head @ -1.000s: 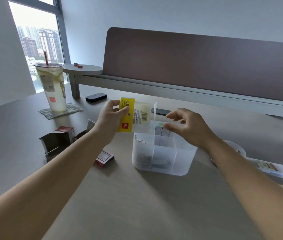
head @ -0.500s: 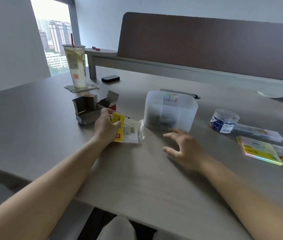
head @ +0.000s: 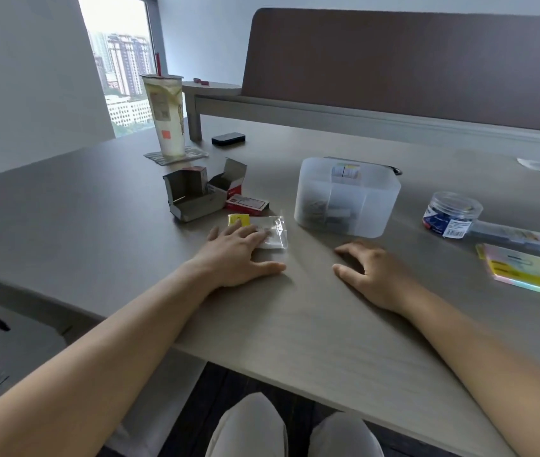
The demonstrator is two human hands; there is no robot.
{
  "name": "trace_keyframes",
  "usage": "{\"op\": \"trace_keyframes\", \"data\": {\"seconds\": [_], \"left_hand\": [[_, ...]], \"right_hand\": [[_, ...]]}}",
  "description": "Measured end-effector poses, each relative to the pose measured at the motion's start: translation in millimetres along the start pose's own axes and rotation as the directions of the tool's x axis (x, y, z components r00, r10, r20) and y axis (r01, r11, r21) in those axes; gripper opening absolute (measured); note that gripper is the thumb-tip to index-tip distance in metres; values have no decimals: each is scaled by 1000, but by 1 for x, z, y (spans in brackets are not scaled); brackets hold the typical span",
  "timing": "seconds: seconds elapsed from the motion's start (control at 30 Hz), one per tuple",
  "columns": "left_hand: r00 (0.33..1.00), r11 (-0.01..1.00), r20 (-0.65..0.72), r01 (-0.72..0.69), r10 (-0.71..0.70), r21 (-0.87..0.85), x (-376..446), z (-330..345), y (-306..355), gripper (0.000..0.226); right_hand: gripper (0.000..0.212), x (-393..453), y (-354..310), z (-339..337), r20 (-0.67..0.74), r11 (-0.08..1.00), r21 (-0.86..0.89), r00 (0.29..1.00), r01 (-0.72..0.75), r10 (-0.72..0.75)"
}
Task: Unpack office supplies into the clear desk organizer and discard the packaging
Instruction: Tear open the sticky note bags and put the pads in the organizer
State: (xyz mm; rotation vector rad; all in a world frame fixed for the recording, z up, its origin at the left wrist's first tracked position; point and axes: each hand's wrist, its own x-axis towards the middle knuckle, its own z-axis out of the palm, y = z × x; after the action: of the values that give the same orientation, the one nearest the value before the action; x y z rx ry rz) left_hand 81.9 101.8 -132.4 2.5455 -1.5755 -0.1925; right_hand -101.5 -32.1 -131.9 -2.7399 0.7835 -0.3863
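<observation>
The clear desk organizer (head: 374, 202) stands on the desk ahead, with small supplies in its compartments. A flat clear packet with a yellow header (head: 273, 230) lies on the desk to its left. My left hand (head: 239, 255) lies flat with its fingers straight on the near part of that packet. My right hand (head: 371, 275) rests on the bare desk in front of the organizer, fingers loosely curled, holding nothing.
Opened grey cardboard boxes (head: 192, 196) and a small red-and-white box (head: 247, 204) lie left of the organizer. A round clear jar (head: 452, 214), a long clear case (head: 522, 237) and sticky notes (head: 526, 273) sit at the right. An iced drink cup (head: 166, 117) stands at the back left.
My left hand brought the packet down from above the organizer, laid it on the desk and flattened on it. My right hand dropped from the organizer's rim to the desk.
</observation>
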Motion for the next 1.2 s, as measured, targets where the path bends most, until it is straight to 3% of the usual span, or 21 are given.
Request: {"op": "trace_keyframes", "data": {"seconds": [0.13,0.23,0.37,0.5,0.6,0.73,0.93,1.07,1.2], "left_hand": [[996,996,26,84,-84,13,8,-3,-13,83],[995,996,-28,93,-92,11,12,-5,-18,86],[986,998,-169,-3,13,59,8,-7,-14,93],[932,979,-300,-201,202,32,0,-15,12,88],[909,940,-262,-340,323,-20,-1,-15,53,70],[889,900,-169,-435,425,-27,11,-1,112,67],[878,878,23,-477,478,-37,33,17,165,69],[886,888,58,-457,460,-58,45,24,176,69],[896,895,38,-439,443,-81,50,27,176,70]], "right_hand": [[41,0,2,0,2,1000,20,1000,3,-3],[41,0,3,0,6,999,36,1000,9,-10],[41,0,4,-1,14,999,44,1000,10,-11],[41,-10,11,-10,23,1000,28,1000,-4,3],[40,-30,25,-24,4,999,10,999,-42,42],[38,-64,62,-46,-126,991,-13,983,-135,132],[45,-95,126,-74,-304,917,-39,879,-398,368],[55,-102,156,-82,-256,858,-119,850,-500,460],[45,-101,162,-79,-202,872,-171,882,-459,425]]}}
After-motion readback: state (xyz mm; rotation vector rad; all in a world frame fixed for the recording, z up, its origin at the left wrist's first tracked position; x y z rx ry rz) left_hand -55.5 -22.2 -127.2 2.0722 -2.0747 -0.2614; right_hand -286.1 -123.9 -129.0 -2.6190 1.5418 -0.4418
